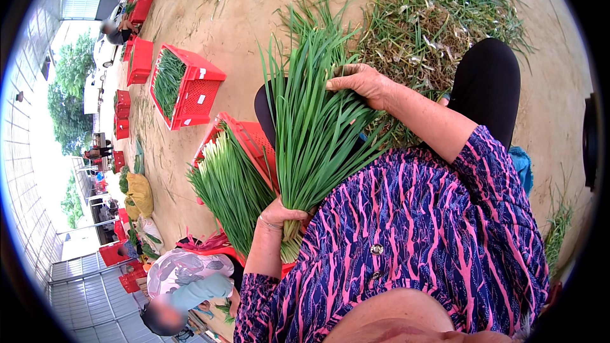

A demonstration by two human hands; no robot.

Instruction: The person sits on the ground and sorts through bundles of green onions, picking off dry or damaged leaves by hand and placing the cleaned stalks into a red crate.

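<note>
"Firstly, the head view: where is the bundle, and who has hold of it?"

"The bundle of long green leaves (311, 133) lies across the front of the wearer's body, leaf tips pointing away. The left hand (278, 212) is closed firmly around it near the base, with pale stem ends (291, 234) projecting below the fist. The right hand (367, 82) is at the upper leaves, thumb and fingers partly curled; whether it pinches any blades cannot be determined."

"Any reason for that hold?"

"In my judgement, gripping low gathers the stems tightly and lets the blades spread, leaving the right hand access to the loose upper part."

"And the surroundings?"

"Just beside, on the left, a red crate (255, 141) contains more greens (236, 194), their pale ends turned away from the wearer. Placement there probably keeps it within easy reach. A heap of loose, partly browned leaves (435, 28) lies on the floor (244, 28) beyond the right hand, seemingly kept apart from the crated greens."

"Condition of the bundle?"

"Deep green, slender and flat-bladed; narrow at the fist, fanned above, somewhat uneven at the tips. No browning is evident on the visible blades."
</note>
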